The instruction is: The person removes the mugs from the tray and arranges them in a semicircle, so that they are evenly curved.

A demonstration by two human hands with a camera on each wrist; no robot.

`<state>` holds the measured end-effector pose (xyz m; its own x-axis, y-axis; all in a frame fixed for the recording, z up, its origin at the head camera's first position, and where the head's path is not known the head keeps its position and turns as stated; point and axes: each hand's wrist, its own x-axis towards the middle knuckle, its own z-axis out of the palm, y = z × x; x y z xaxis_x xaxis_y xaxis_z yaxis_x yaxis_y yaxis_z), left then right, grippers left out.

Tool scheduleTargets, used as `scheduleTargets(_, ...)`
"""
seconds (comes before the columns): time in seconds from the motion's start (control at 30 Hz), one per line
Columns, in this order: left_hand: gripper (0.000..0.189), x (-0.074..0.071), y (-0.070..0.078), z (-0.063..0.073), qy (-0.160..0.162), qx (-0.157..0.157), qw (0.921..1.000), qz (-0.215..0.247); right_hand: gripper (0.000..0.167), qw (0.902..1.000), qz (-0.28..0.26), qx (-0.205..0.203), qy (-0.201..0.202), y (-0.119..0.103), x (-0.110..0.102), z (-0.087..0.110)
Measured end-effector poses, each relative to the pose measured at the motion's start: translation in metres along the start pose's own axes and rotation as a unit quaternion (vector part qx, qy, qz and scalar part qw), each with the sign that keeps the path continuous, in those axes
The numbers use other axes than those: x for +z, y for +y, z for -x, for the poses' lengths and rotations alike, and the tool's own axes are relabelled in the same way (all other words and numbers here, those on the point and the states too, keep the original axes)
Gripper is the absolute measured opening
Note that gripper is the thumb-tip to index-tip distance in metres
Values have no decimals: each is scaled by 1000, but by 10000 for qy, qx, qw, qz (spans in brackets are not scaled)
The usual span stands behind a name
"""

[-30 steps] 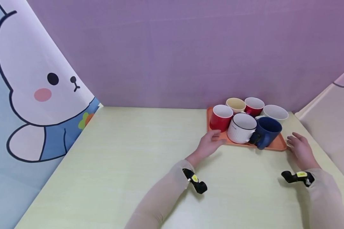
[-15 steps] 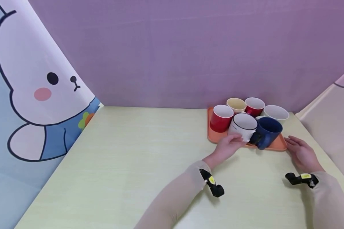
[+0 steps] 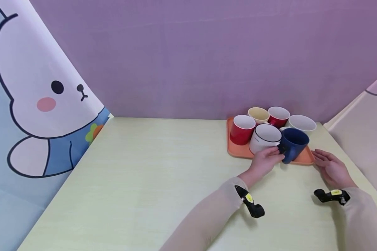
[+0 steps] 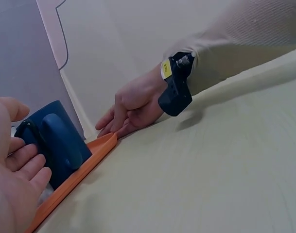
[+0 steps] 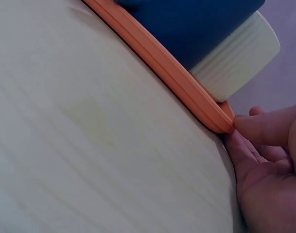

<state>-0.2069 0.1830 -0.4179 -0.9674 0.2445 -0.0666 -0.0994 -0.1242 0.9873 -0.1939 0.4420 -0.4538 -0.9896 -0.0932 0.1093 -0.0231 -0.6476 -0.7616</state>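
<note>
An orange tray [image 3: 238,150] holds several mugs. At its front stand a white mug [image 3: 264,136] with a dark rim and a dark blue mug [image 3: 296,139], its handle toward me. My left hand [image 3: 265,163] is in front of these two, thumb apart from the loosely bent fingers. In the left wrist view its fingers [image 4: 28,162] are beside a black handle-like part and the blue mug; contact is unclear. My right hand [image 3: 331,168] pinches the tray's front right corner, thumb [image 5: 264,127] against the rim and a finger underneath.
Also on the tray are a red mug [image 3: 241,134], a yellow mug [image 3: 258,114], another red mug [image 3: 278,122] and a pale ribbed cup [image 5: 235,63]. Behind the pale table [image 3: 144,167] rises a purple backdrop [image 3: 182,66]. A light panel [image 3: 364,139] borders the right side.
My left hand has moved right along the tray's front, from the red mug past the white mug toward the blue one. My right hand has come onto the tray corner. The mugs stay put.
</note>
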Motion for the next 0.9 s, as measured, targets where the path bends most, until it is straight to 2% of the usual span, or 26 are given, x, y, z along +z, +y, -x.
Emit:
scheduleTargets(0.13, 31, 7, 1, -1, 177, -156, 9997, -77, 50, 9999, -52, 65, -150, -1, -2, 0)
scheduleTargets(0.27, 27, 14, 3, -3, 384, -493, 9978, -199, 50, 9999, -72, 109, -103, -1, -3, 0)
scheduleTargets(0.5, 24, 25, 8, -5, 725, -802, 9940, 172, 49, 9998, -139, 99, -129, -2, -9, 1)
scheduleTargets(0.63, 15, 30, 11, -7, 845, -665, 9940, 211, 49, 9998, -144, 83, -126, -3, -9, 1)
scheduleTargets(0.77, 24, 31, 10, -9, 1153, -323, 9926, 180, 48, 9999, -105, 65, -98, -3, -7, 1)
scheduleTargets(0.9, 25, 30, 8, -9, 1468, -146, 9889, 154, 48, 9999, -24, 97, -50, -2, -6, 1)
